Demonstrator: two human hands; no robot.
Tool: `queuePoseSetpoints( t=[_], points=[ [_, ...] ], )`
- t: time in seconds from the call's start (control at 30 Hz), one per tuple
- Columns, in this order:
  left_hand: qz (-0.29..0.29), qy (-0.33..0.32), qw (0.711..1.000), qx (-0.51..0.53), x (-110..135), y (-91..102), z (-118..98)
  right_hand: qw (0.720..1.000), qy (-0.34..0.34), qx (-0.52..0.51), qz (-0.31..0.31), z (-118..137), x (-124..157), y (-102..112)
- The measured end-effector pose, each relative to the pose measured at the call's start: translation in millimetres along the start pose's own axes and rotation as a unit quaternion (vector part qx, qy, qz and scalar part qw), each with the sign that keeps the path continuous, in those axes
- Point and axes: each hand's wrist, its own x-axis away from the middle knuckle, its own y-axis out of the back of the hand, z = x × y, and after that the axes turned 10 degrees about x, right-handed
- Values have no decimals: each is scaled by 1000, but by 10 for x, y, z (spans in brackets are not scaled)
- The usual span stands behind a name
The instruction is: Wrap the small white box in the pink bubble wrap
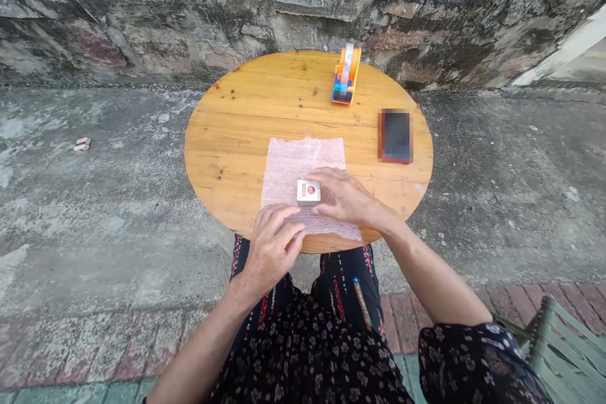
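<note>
Round wooden surface (227,139) outdoors. Small white red-labelled box (308,190) on pink bubble-wrap sheet (303,161). Right hand (348,199) against box, fingers flat, holding nothing. Left hand (269,249) just before box, fingers curled on sheet edge, grip unclear. Best: box pinned, sheet taut.

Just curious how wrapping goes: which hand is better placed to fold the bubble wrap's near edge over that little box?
Probably the left hand: its fingers lie on the near edge of the pink bubble wrap. The right hand lies flat beside the small white box, touching it, able to steady it.
</note>
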Motion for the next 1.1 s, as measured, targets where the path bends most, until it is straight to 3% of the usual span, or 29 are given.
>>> queuePoseSetpoints(
  t=[0.13, 0.3, 0.73, 0.87, 1.0, 1.1],
  points=[
    [-2, 11, 1000, 7, 37, -16, 8, 997, -18, 66, 19, 64, -39, -90],
    [-5, 14, 1000, 19, 37, 6, -4, 998, -23, 55, -8, 31, -54, -81],
    [1, 20, 999, 34, 11, 44, -18, 999, -36, 40, -2, 9, -52, -131],
    [3, 28, 999, 37, -148, 84, 4, 997, -44, -53, -26, -21, 7, -38],
    [-3, 44, 999, 28, -388, 115, 69, 973, -85, -213, -32, -31, 159, 176],
    [0, 65, 997, 29, -564, 110, 135, 966, -98, -238, -17, 4, 249, 281]
  ],
)
